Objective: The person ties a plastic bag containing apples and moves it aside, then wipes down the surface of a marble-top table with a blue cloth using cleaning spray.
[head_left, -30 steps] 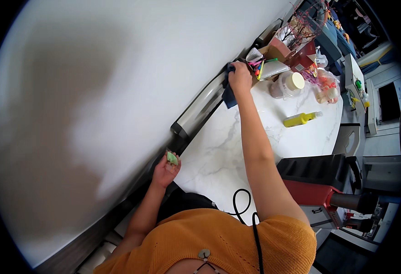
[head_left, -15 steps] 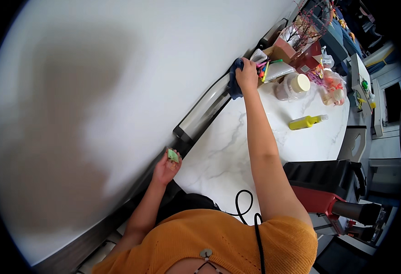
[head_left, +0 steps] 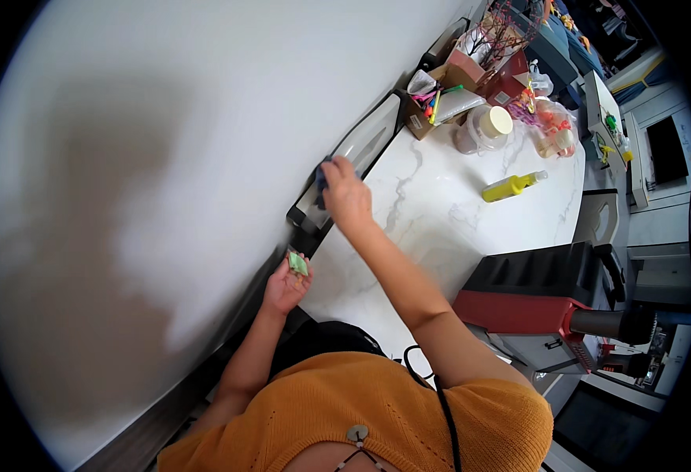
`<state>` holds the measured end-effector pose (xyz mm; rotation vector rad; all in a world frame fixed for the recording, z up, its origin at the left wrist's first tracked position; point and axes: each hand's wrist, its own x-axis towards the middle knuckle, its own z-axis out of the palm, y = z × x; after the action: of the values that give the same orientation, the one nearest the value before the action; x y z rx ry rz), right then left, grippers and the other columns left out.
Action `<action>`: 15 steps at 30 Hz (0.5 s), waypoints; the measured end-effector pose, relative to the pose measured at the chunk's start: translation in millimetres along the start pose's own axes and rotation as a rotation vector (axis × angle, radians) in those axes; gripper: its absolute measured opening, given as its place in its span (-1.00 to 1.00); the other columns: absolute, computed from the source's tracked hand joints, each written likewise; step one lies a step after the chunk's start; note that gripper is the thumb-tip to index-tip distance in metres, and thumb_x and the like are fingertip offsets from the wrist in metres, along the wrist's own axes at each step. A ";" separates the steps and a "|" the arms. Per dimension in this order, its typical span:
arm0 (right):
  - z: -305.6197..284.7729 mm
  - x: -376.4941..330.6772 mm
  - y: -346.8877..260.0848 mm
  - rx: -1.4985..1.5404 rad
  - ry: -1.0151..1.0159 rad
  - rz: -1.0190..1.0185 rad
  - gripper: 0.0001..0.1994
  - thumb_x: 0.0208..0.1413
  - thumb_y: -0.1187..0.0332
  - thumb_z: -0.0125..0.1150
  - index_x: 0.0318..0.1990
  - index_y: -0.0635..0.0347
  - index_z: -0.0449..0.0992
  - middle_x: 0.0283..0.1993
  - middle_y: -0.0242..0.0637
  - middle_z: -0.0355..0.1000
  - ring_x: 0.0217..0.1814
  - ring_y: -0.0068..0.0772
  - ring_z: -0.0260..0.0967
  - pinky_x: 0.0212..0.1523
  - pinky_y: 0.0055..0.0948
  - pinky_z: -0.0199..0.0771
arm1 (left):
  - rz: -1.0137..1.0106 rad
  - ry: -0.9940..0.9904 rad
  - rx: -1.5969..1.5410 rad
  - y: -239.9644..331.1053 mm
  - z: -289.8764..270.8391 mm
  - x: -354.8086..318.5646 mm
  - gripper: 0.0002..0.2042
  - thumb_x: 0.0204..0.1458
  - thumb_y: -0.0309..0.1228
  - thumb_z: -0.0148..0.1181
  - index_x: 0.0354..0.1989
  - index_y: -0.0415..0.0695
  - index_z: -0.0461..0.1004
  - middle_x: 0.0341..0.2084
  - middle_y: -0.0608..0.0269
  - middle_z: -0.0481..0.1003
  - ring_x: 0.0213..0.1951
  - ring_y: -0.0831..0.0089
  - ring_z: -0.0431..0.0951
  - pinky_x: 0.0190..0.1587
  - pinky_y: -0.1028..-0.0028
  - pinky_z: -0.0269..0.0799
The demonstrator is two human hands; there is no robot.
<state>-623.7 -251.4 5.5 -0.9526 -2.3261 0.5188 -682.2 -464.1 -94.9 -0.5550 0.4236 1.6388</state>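
Note:
My right hand grips a dark blue cloth and presses it on the near part of a long black-framed, pale glossy strip that runs between the wall and the table. The cloth is bunched under my fingers, and the hand is slightly blurred. Lower down, close to the strip's near end, my left hand is closed around a small light-green packet-like piece. What exactly it is, I cannot make out.
The white marbled table carries a yellow bottle, a clear jar with a cream lid, a box of pens and a plastic bag. A red and black case stands at the right. The wall borders the left.
My right hand has drawn the cloth along the strip toward me, from beside the pen box to near the strip's close end. My left hand stays nearly in place.

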 end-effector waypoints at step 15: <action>-21.7 32.6 33.2 0.077 0.074 0.055 -0.63 -0.23 0.52 0.10 -0.15 0.12 0.35 -0.04 -0.17 0.25 -0.22 -0.02 0.34 -0.28 -0.22 0.41 | 0.059 -0.012 -0.004 -0.2 -6.4 -10.3 -0.81 0.14 -0.31 -0.11 -0.17 -0.05 0.38 -0.16 0.27 0.41 -0.05 0.33 0.38 0.00 0.28 0.31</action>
<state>-612.2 -202.4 15.8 -0.9854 -2.2034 0.5817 -680.4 -476.0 -94.2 -0.5398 0.4310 1.6991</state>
